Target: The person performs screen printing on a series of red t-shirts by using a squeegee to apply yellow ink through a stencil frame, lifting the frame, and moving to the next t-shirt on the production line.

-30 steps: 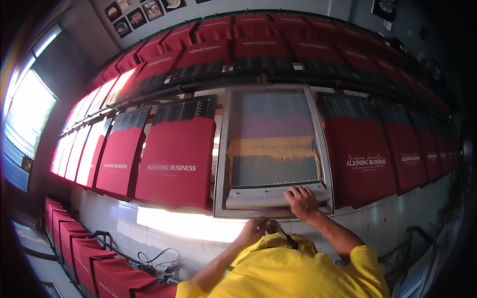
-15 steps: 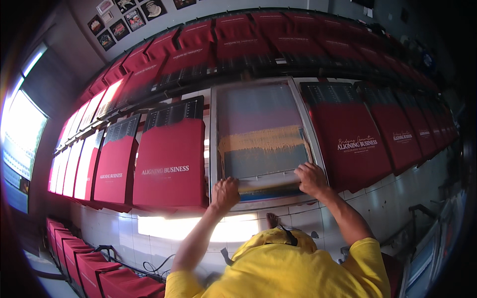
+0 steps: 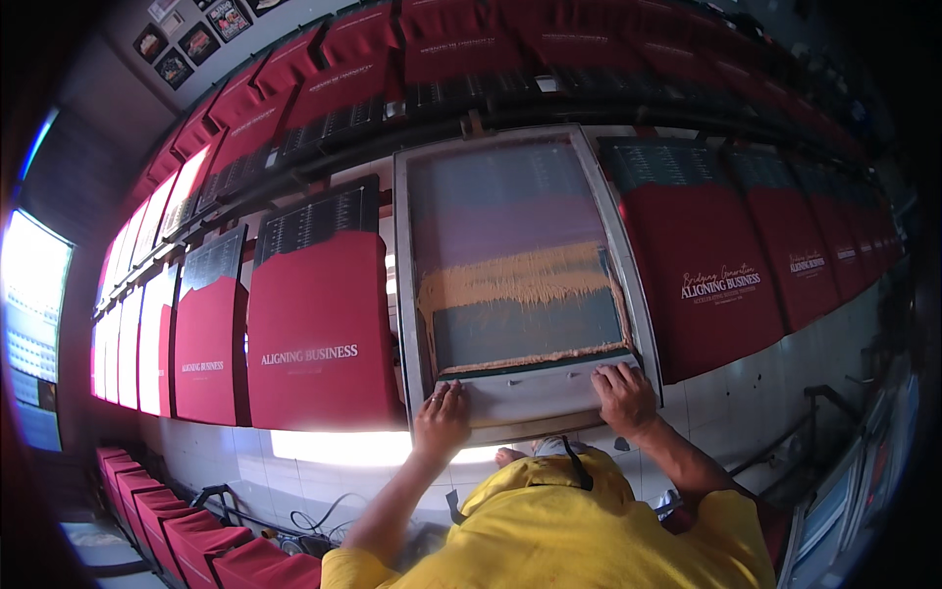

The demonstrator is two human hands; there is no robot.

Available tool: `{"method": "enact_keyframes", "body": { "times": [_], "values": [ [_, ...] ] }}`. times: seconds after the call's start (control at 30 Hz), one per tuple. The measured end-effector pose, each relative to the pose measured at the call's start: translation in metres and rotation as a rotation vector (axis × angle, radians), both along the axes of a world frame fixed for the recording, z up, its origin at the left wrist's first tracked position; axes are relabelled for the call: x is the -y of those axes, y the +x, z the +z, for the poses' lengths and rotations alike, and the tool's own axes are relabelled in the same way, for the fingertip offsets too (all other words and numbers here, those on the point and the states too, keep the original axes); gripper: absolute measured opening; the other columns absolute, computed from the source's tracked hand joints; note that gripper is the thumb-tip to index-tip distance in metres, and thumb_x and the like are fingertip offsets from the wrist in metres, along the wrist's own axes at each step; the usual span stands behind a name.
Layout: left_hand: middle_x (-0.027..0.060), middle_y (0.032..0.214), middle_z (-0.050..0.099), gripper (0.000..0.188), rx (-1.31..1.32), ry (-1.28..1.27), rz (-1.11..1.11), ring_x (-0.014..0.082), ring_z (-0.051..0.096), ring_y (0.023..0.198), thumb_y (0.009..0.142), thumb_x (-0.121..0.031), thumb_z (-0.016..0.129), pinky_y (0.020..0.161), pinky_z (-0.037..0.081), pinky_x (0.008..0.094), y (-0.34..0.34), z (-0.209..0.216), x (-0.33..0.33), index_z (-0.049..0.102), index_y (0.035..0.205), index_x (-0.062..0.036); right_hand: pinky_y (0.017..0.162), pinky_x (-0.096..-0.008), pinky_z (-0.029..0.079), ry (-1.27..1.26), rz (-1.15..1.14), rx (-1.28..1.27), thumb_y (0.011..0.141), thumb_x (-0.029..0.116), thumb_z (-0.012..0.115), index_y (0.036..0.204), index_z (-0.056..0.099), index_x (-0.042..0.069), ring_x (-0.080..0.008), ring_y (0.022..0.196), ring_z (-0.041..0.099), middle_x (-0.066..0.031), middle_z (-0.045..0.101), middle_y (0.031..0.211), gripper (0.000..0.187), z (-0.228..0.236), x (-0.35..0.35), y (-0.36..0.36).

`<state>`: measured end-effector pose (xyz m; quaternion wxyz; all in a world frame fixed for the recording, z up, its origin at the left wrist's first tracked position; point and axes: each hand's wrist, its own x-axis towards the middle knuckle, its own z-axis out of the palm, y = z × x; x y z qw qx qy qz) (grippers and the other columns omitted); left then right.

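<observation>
Together, left hand [image 3: 442, 418], right hand [image 3: 625, 400], both curled over pale squeegee [image 3: 525, 390].

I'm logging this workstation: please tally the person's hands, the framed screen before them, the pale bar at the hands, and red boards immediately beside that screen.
Left hand, right hand: 2
Framed screen: 1
Pale bar: 1
Left board, right board: 2
Total: 6

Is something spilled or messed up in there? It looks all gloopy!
Only the orange paste looks messy: its lower edge is ragged and drippy, and streaks run down the sides. But it lies inside the frame, and I see none on the red cloths beside it. Nothing else stands out.
</observation>
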<state>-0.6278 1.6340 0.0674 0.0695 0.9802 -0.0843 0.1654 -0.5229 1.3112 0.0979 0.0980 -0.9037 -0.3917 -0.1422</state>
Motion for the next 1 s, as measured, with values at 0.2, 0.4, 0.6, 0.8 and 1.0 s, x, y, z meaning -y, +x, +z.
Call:
{"method": "enact_keyframes", "body": {
  "times": [0.2,0.4,0.6,0.8,1.0],
  "values": [
    [0.0166,0.115,0.068,0.033,-0.150,-0.047,0.014,0.0296,0.067,0.107,0.069,-0.003,0.066,0.086,0.056,0.0396,0.106,0.014,-0.039,0.065,0.102,-0.0003,0.074,-0.0409,0.051,-0.056,0.004,-0.021,0.076,0.008,0.060,0.084,0.063,0.006,-0.0265,0.087,0.062,-0.0081,0.064,0.089,0.008,-0.002,-0.035,0.106],
    [0.0159,0.100,0.070,0.030,-0.349,-0.065,0.079,0.0321,0.069,0.093,0.070,-0.002,0.065,0.077,0.057,0.0416,0.169,0.048,-0.058,0.068,0.100,-0.0054,0.084,-0.0420,0.053,-0.054,-0.027,-0.204,0.071,0.005,0.067,0.086,0.064,0.006,-0.0291,0.097,0.064,-0.0097,0.066,0.091,0.016,0.013,-0.056,0.167],
    [0.0170,0.103,0.070,0.025,-0.288,-0.087,0.047,0.0325,0.071,0.088,0.071,0.001,0.065,0.070,0.059,0.0434,0.097,0.061,-0.034,0.066,0.096,-0.0025,0.083,-0.0416,0.052,-0.010,0.002,-0.186,0.066,0.005,0.069,0.085,0.062,0.007,-0.0285,0.096,0.062,-0.0078,0.063,0.094,0.020,0.021,-0.029,0.100],
    [0.0157,0.114,0.069,0.041,-0.196,-0.029,0.017,0.0292,0.068,0.106,0.066,-0.002,0.065,0.083,0.056,0.0396,-0.017,0.039,0.004,0.066,0.107,0.0000,0.072,-0.0389,0.049,-0.029,0.028,-0.157,0.064,0.008,0.067,0.084,0.060,0.006,-0.0247,0.088,0.059,-0.0069,0.060,0.090,0.021,0.023,0.004,-0.010],
    [0.0141,0.109,0.071,0.041,-0.076,-0.009,-0.003,0.0293,0.069,0.106,0.064,-0.002,0.068,0.080,0.057,0.0392,-0.004,0.019,-0.002,0.067,0.105,-0.0001,0.069,-0.0365,0.049,-0.023,-0.007,-0.048,0.071,0.010,0.061,0.089,0.065,0.003,-0.0239,0.081,0.060,-0.0079,0.064,0.092,0.019,0.007,-0.005,0.004]
  ]
}}
